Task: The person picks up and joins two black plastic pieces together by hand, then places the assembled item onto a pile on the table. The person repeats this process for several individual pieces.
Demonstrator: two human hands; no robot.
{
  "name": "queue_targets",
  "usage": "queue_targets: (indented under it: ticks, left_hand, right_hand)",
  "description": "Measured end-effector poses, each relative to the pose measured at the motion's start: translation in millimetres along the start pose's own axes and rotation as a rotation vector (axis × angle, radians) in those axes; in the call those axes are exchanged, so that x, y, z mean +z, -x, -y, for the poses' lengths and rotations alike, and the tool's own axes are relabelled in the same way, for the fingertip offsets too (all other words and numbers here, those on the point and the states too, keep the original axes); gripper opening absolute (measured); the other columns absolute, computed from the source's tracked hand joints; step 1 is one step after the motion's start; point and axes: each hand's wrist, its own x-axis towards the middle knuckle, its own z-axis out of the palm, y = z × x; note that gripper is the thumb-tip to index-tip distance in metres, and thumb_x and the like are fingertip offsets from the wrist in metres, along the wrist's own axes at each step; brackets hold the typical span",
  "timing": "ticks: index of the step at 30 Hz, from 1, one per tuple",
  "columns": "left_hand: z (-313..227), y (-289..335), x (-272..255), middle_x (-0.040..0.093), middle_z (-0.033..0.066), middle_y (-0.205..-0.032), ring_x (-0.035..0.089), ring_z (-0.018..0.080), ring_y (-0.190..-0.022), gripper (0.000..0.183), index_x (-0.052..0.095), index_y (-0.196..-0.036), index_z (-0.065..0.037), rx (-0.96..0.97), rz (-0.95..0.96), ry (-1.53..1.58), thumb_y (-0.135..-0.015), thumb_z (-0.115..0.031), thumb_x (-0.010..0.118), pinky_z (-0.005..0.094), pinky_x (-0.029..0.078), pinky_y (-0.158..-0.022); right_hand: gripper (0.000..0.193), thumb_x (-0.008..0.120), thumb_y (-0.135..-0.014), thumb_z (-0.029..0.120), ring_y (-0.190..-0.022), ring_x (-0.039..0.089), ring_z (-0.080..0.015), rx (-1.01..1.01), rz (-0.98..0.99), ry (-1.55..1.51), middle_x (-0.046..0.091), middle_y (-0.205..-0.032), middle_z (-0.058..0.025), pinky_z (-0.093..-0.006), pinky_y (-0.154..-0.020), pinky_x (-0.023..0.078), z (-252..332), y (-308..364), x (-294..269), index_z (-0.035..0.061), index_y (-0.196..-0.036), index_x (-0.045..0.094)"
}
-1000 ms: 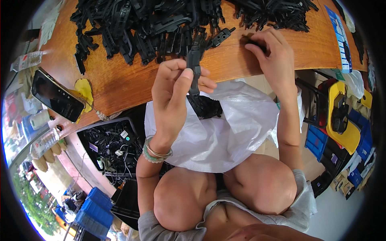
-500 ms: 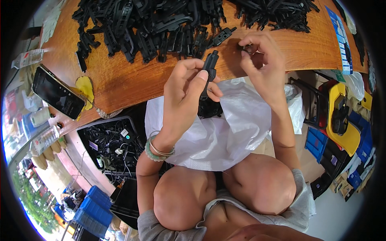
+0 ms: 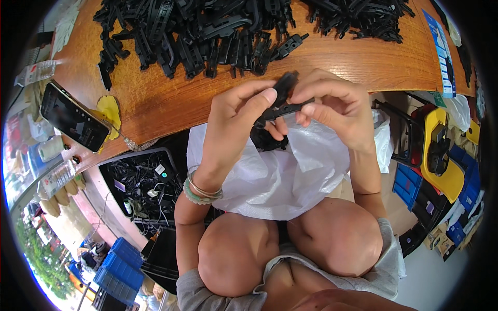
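My left hand [image 3: 231, 122] is closed around a black plastic part [image 3: 284, 87], thumb on top, a little above the sack's mouth. A slim black strip-like piece [image 3: 293, 109] runs from that part across to my right hand [image 3: 340, 106], whose thumb and fingers pinch its far end. The two pieces touch or overlap; motion blur hides whether they are joined. Below my hands an open white woven sack [image 3: 280, 186] lies over my lap, with black parts [image 3: 267, 141] showing inside. A large pile of black plastic parts [image 3: 207, 36] covers the far side of the table.
On the wooden table [image 3: 171, 103] lie a second black pile [image 3: 358, 18] at far right, a phone [image 3: 72, 118], a yellow flower-shaped item [image 3: 109, 116] and a blue-and-white sheet [image 3: 440, 52]. A black bin of cables [image 3: 142, 189] stands lower left, a yellow chair [image 3: 446, 171] right.
My right hand has moved left and down to meet my left hand. A slim black piece now spans both hands, and the part in my left hand has tilted.
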Motion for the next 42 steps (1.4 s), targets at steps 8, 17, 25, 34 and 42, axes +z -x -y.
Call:
queue_targets:
  ticks: [8,17,25,34,42]
  left_hand:
    - [-13,10,0,0.064,0.0094,-0.077,0.063,0.0123,-0.062,0.028,0.06,-0.107,0.009,0.071,0.063,-0.208,-0.091,-0.014,0.059,0.0215,0.047,-0.053]
    - [-4,14,-4,0.064,0.0106,-0.076,0.059,0.0141,-0.06,0.03,0.062,-0.103,-0.001,0.385,0.015,-0.654,-0.076,-0.008,0.073,0.0262,0.047,-0.057]
    - [-5,18,-3,0.065,0.0154,-0.08,0.062,0.0259,-0.061,0.033,0.06,-0.105,0.0,0.494,0.045,-0.799,-0.075,-0.007,0.073,0.0304,0.048,-0.056]
    - [-1,18,-5,0.061,0.0158,-0.076,0.058,0.0289,-0.06,0.032,0.059,-0.106,0.0,0.549,0.061,-0.865,-0.077,-0.007,0.071,0.0347,0.044,-0.053]
    - [-2,16,-9,0.06,0.015,-0.073,0.057,0.0282,-0.058,0.029,0.06,-0.104,-0.001,0.544,0.106,-0.863,-0.078,-0.009,0.07,0.0341,0.044,-0.051]
  right_hand:
    - [0.019,0.063,-0.079,-0.008,-0.075,0.063,-0.015,-0.13,-0.05,0.391,0.061,-0.092,-0.011,-0.0241,-0.066,0.051,-2,3,5,-0.0027,-0.097,0.068]
    - [0.029,0.072,-0.075,0.005,-0.08,0.06,-0.0199,-0.373,-0.072,0.702,0.061,-0.093,-0.011,-0.0302,-0.07,0.049,6,0,10,-0.0014,-0.102,0.066]
    - [0.045,0.077,-0.067,0.009,-0.078,0.06,-0.0203,-0.259,-0.017,0.68,0.062,-0.097,-0.0118,-0.0297,-0.069,0.049,0,3,11,0.0,-0.109,0.063]
    - [0.041,0.078,-0.067,0.008,-0.073,0.061,-0.0153,-0.289,-0.078,0.568,0.063,-0.094,-0.0092,-0.0254,-0.061,0.043,-13,2,10,0.0018,-0.105,0.064]
    - [0.03,0.079,-0.067,0.008,-0.067,0.057,-0.0145,-0.281,-0.135,0.601,0.062,-0.081,-0.0063,-0.0259,-0.06,0.043,-15,5,13,0.002,-0.094,0.065]
